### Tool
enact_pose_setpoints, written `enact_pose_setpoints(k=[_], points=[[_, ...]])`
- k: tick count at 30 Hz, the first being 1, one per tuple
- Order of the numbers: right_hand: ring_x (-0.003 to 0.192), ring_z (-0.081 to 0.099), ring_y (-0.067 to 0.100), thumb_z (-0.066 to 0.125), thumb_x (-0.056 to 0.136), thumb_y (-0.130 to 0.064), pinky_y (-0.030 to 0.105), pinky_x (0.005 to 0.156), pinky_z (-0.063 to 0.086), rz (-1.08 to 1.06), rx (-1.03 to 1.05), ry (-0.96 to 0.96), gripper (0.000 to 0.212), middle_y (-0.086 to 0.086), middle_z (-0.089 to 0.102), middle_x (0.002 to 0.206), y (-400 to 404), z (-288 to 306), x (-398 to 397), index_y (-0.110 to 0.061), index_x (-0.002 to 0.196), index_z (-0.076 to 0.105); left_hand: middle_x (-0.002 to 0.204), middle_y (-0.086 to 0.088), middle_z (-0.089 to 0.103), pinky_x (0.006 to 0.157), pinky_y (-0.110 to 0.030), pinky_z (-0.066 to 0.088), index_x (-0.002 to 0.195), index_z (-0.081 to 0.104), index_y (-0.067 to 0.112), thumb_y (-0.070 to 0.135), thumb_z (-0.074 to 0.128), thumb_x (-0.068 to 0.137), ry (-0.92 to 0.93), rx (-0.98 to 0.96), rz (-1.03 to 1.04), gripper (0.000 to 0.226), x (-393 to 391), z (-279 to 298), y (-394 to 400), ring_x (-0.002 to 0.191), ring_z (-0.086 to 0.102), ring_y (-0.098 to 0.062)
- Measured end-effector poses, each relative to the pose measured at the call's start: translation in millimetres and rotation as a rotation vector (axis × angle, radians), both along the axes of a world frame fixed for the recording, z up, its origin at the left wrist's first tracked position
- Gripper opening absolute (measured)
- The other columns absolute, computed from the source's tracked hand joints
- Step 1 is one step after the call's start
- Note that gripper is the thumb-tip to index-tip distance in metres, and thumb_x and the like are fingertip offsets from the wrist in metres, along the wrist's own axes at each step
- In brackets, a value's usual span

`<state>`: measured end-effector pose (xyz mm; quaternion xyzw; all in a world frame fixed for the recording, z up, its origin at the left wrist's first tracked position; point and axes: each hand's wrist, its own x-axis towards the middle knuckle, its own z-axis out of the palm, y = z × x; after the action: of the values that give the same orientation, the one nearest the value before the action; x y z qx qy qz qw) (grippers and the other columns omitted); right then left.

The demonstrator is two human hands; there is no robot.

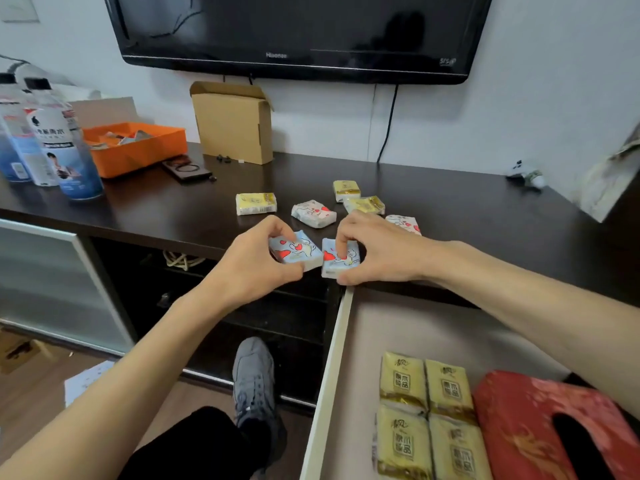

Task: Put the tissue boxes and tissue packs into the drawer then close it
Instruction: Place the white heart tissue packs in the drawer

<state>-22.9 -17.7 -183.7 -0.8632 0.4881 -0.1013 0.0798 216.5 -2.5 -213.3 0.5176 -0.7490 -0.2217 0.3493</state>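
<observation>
My left hand (256, 261) grips a blue tissue pack with red hearts (298, 252) near the front edge of the dark cabinet top (467, 209). My right hand (374, 251) grips a second blue heart pack (337, 263) right beside it. Further back lie a white heart pack (313, 213), another white heart pack (405, 223) partly behind my right hand, and three yellow packs (256, 203) (346, 190) (365, 204). The open drawer (332, 375) at lower right holds several yellow tissue packs (426, 417) and a red tissue box (540, 427).
Water bottles (65, 143), an orange tray (138, 147), a dark phone-like item (187, 169) and an open cardboard box (235, 123) stand at the back left. A TV (298, 32) hangs above. My shoe (254, 379) is on the floor left of the drawer.
</observation>
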Motion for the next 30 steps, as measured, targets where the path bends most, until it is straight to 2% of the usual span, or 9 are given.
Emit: enact_pose_setpoints(k=[4,7,9,13,17,20,24,27,30], points=[[0.098,0.054,0.014,0.082,0.073,-0.046,0.043,0.090,0.050,-0.055,0.047,-0.036,0.032,-0.012,0.056,0.103,7,-4,-6,-0.029,0.083,0.058,0.115,0.010,0.057,0.067,-0.013,0.040,0.098,0.050,0.040,0.027,0.082,0.071,-0.038,0.001,-0.037,0.044,-1,0,0,0.099,0.057,-0.007],[0.096,0.054,0.008,0.083,0.072,-0.046,0.036,0.084,0.048,-0.089,-0.024,-0.107,0.032,-0.014,0.058,0.100,27,0,-18,-0.032,0.081,0.056,0.120,0.008,0.060,0.082,-0.024,0.050,0.101,0.052,0.036,0.023,0.082,0.071,0.003,0.019,-0.088,0.045,-5,-2,7,0.111,0.056,-0.010],[0.094,0.059,0.002,0.080,0.069,-0.055,0.033,0.078,0.050,-0.134,-0.023,-0.175,0.036,-0.017,0.062,0.100,51,3,-34,-0.035,0.085,0.055,0.120,0.010,0.062,0.090,-0.032,0.052,0.102,0.054,0.037,0.023,0.082,0.071,0.048,0.053,-0.164,0.044,-10,-1,16,0.113,0.058,-0.010],[0.092,0.067,-0.002,0.074,0.067,-0.069,0.030,0.075,0.057,-0.211,0.072,-0.183,0.051,-0.023,0.070,0.102,111,-10,-74,-0.044,0.103,0.049,0.115,0.016,0.066,0.079,-0.023,0.056,0.103,0.055,0.041,0.036,0.083,0.066,0.045,0.139,-0.401,0.046,-34,-2,43,0.108,0.062,-0.001],[0.105,0.063,-0.002,0.074,0.065,-0.068,0.032,0.086,0.056,-0.308,0.148,-0.083,0.065,-0.028,0.064,0.113,150,-33,-105,-0.052,0.118,0.040,0.109,0.022,0.057,0.076,-0.020,0.056,0.105,0.048,0.049,0.045,0.080,0.058,-0.127,0.158,-0.499,0.057,-74,-19,63,0.101,0.055,0.007],[0.107,0.062,0.000,0.072,0.061,-0.065,0.032,0.090,0.054,-0.377,0.235,-0.047,0.080,-0.027,0.059,0.118,151,-47,-110,-0.046,0.130,0.037,0.102,0.028,0.049,0.071,-0.018,0.051,0.103,0.041,0.049,0.037,0.081,0.061,-0.302,0.103,-0.568,0.059,-101,-35,69,0.100,0.046,0.011],[0.114,0.058,0.005,0.074,0.058,-0.056,0.029,0.093,0.052,-0.369,0.299,0.042,0.101,-0.022,0.055,0.133,145,-64,-103,-0.038,0.147,0.031,0.101,0.024,0.051,0.067,-0.015,0.047,0.100,0.038,0.048,0.029,0.082,0.064,-0.407,0.118,-0.618,0.060,-117,-52,64,0.093,0.051,0.007],[0.112,0.056,0.005,0.074,0.057,-0.055,0.026,0.087,0.048,-0.363,0.285,0.098,0.098,-0.018,0.054,0.132,143,-70,-101,-0.033,0.146,0.038,0.102,0.023,0.050,0.071,-0.021,0.052,0.099,0.036,0.048,0.030,0.083,0.063,-0.450,0.104,-0.639,0.062,-121,-56,61,0.093,0.051,0.003],[0.096,0.055,0.002,0.078,0.058,-0.056,0.025,0.074,0.045,-0.362,0.317,0.124,0.080,-0.019,0.054,0.113,141,-70,-101,-0.037,0.130,0.049,0.103,0.024,0.049,0.073,-0.023,0.055,0.100,0.034,0.050,0.031,0.084,0.065,-0.461,0.102,-0.640,0.064,-122,-60,60,0.094,0.052,0.003]])
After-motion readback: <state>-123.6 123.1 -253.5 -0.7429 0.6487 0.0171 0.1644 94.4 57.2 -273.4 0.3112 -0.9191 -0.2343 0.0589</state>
